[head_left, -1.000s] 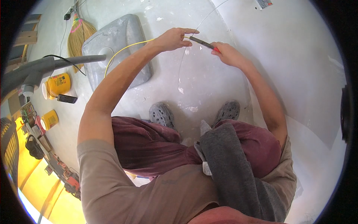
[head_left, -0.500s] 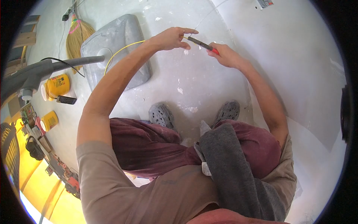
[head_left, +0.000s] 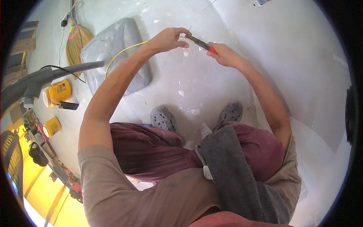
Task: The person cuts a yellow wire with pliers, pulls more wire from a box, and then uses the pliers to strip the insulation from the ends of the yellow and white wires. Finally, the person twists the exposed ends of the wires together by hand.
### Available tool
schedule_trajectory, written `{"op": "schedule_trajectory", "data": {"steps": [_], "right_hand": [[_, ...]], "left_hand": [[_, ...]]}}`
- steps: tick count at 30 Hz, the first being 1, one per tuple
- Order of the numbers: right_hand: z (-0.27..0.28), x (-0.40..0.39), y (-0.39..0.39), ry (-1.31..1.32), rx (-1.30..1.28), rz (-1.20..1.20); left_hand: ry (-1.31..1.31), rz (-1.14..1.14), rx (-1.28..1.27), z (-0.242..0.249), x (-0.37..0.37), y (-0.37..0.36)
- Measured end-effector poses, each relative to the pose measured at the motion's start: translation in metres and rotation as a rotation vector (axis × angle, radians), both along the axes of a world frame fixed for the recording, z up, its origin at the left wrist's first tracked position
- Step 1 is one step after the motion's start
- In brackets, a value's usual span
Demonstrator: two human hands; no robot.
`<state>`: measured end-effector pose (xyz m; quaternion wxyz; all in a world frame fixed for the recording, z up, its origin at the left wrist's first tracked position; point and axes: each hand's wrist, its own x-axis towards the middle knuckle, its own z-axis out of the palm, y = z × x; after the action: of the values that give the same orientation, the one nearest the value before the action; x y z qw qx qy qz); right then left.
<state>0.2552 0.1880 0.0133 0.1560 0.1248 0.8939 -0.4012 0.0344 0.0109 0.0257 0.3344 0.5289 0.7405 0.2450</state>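
My left hand [head_left: 168, 40] is at the top centre, curled around a thin yellow wire [head_left: 127, 47]. Its thumb and index finger stand apart, and the other fingers are partly hidden. Between the hands, red-handled pliers [head_left: 197, 41] point to the upper left, their dark jaws close to the left fingertips. The wire's front part meets these jaws; whether they bite on it is too small to tell. My right hand [head_left: 225, 55] is closed around the handles. From near the jaw tip a thin pale strand [head_left: 198, 17] curves up and right.
On the left stand a grey plastic container [head_left: 119, 41], a straw broom [head_left: 78, 38] and yellow tubs [head_left: 59, 92]. A thick grey pipe [head_left: 45, 77] crosses there, with a black device [head_left: 68, 105] hanging on a cord. A fan [head_left: 11, 155] is at the lower left. Grey clogs [head_left: 163, 118] are on my feet.
Both hands, with the pliers and wire, have shifted slightly left in the view. The pliers' jaws look a little wider apart.
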Motion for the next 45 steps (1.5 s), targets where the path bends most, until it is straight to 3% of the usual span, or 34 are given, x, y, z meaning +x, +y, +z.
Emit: {"op": "schedule_trajectory", "data": {"steps": [18, 21, 23, 25, 27, 30, 39, 45], "right_hand": [[-0.004, 0.016, 0.006, 0.014, -0.016, -0.051], [-0.001, 0.018, -0.003, -0.190, -0.226, -0.221], [-0.021, 0.020, -0.013, -0.031, -0.583, -0.434], [-0.003, 0.005, -0.021, -0.014, -0.598, -0.467], [0.002, -0.010, -0.028, 0.007, -0.614, -0.500], [-0.008, -0.032, -0.029, 0.070, -0.923, -0.655], [-0.018, -0.055, -0.012, 0.022, -1.172, -0.533], [-0.019, -0.066, -0.005, -0.084, -1.085, -0.402]], "left_hand": [[0.004, 0.037, -0.118, 0.016, 0.001, 0.000], [0.039, 0.024, -0.093, 0.011, 0.000, -0.001], [0.066, -0.010, -0.054, 0.005, -0.001, -0.001], [0.095, -0.047, -0.017, 0.009, 0.001, 0.000], [0.033, -0.014, -0.138, 0.019, 0.004, 0.001], [0.032, -0.010, -0.137, 0.020, 0.004, 0.001], [0.018, 0.004, -0.119, 0.030, 0.005, -0.003], [-0.001, -0.002, -0.013, 0.017, 0.006, -0.008]]}}
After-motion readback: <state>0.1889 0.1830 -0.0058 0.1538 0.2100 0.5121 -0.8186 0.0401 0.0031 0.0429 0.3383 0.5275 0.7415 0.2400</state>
